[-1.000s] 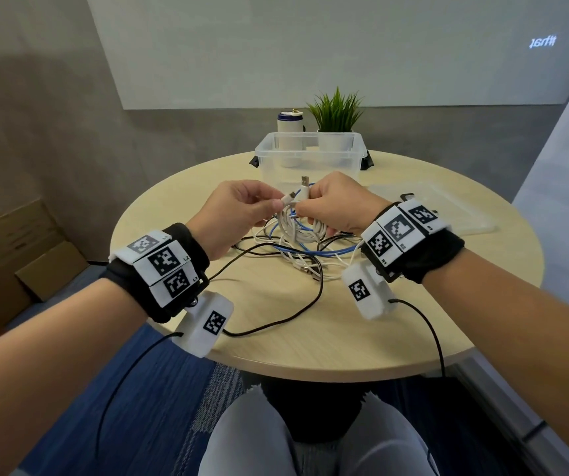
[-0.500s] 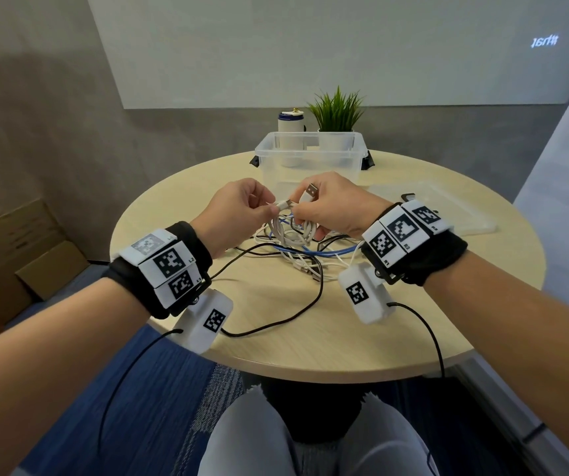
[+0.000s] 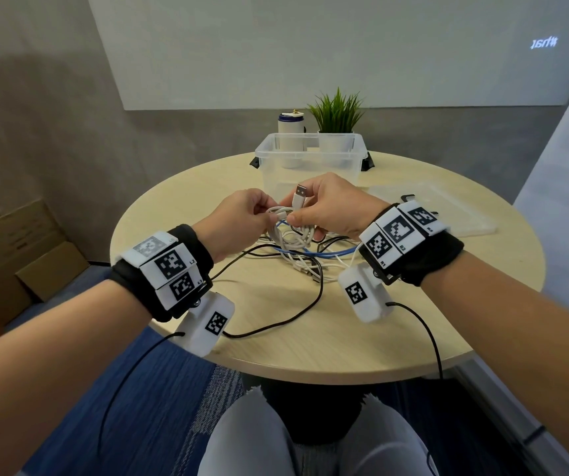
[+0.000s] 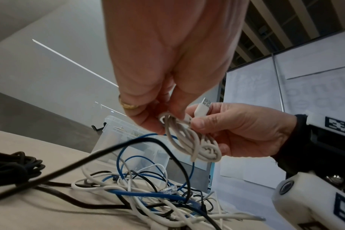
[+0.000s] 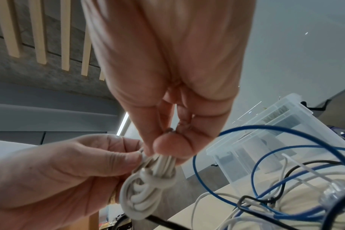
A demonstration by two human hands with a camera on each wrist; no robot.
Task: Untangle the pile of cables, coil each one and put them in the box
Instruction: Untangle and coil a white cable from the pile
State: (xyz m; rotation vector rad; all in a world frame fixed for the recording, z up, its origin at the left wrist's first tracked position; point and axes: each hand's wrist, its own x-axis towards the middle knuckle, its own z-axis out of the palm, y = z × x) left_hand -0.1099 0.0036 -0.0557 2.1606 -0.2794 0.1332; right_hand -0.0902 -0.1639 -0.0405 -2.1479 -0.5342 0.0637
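Above the tangled pile (image 3: 305,259), both hands pinched the white coil (image 4: 189,141), left hand (image 3: 242,221) at its top, right hand (image 3: 331,207) round the strands under the USB plug (image 3: 301,195); a slack pinch risked loops springing loose short of the box (image 3: 310,156).

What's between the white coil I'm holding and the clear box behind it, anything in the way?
Nothing visible blocks it. The white coil is held by both hands above the cable pile, and the clear box just beyond is open-topped.
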